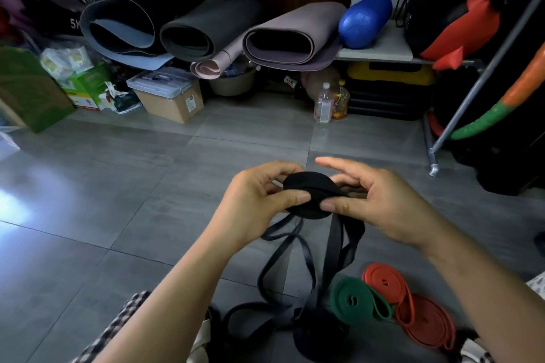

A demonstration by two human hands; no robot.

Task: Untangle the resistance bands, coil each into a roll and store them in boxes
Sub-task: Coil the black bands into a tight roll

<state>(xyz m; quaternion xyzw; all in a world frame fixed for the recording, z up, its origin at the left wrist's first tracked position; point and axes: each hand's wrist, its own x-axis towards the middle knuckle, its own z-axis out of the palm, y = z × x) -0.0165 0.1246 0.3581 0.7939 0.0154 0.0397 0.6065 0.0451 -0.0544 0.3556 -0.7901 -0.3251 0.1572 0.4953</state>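
**Two hands on one half-wound black roll**

Head view:
- Left hand (259,197) grips the black roll (309,194) from its left side. The thumb lies flat across the front face and the fingers are curled round the back.
- Right hand (380,200) pinches the same roll from the right, thumb tip on the front face next to the left thumb. The index finger sticks out straight above the roll and the other fingers are bent behind it. This hand is a bit blurred.
- The roll is held in the air above the grey tiled floor (147,186), between both hands, roughly centre frame.
- The loose black band (295,274) hangs from the underside of the roll in several strands. It drops to the floor and piles into crossed loops near the bottom edge.
- The green roll (351,300) lies flat on the floor, just right of the black pile.
- The red roll (386,280) lies flat, touching the green one on its right.
- Looser red loops (427,324) lie just beyond, touching the red roll. Can't tell if they are the same band or a second one.
- Against the back wall are three rolled mats (206,29), a blue foam roller (364,20) on a shelf, a cardboard box (174,103) with a clear lidded tub (160,82) on top, and two bottles (330,104) on the floor.
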